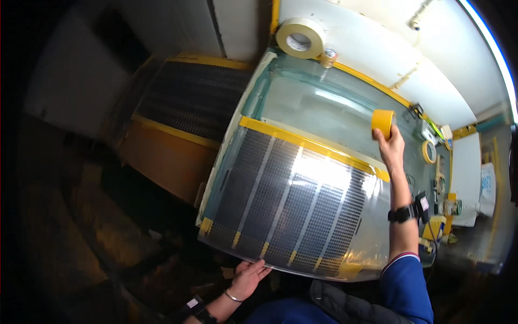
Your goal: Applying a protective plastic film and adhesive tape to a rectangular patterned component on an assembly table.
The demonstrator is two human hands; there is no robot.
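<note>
My right hand (391, 146) is raised over the glass table and closed round a roll of yellow tape (383, 123). My left hand (248, 279) is at the table's near edge, fingers stretched out and touching the front rim of a clear plastic sheet (372, 245). Beneath that sheet lies a dark perforated panel (280, 200) with pale lengthwise stripes. A long strip of yellow tape (318, 148) runs across the sheet's far edge. Short yellow tape pieces (264, 249) mark the near ends of the stripes.
A large cream tape roll (300, 39) and a small roll (328, 58) stand at the table's far edge. Another tape roll (429, 152) and assorted tools lie on the right. A second dark panel (194, 94) is beyond the table's left edge.
</note>
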